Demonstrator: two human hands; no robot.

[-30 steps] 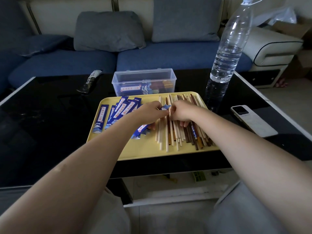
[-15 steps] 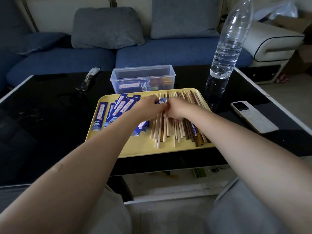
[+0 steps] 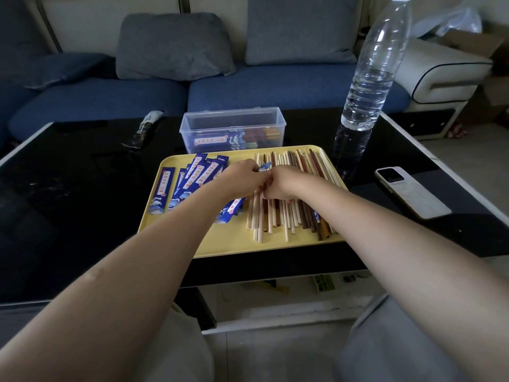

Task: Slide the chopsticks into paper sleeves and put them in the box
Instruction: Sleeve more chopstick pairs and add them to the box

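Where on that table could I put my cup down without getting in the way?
The black table left of the yellow tray is bare up to the dark wrapper. Crowded: the tray itself, and the right side with water bottle and phone.

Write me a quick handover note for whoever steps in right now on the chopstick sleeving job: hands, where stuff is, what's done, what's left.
Left hand: holds a blue paper sleeve over the yellow tray.
Right hand: fingers curled at the sleeve's mouth, on the loose chopsticks; whether one has entered the sleeve is hidden.
Empty sleeves lie on the tray's left side, chopsticks on its right.
Done: a few sleeved pairs lie in the clear box behind the tray.
Left: finish this one, box it, then work through the large remaining pile.
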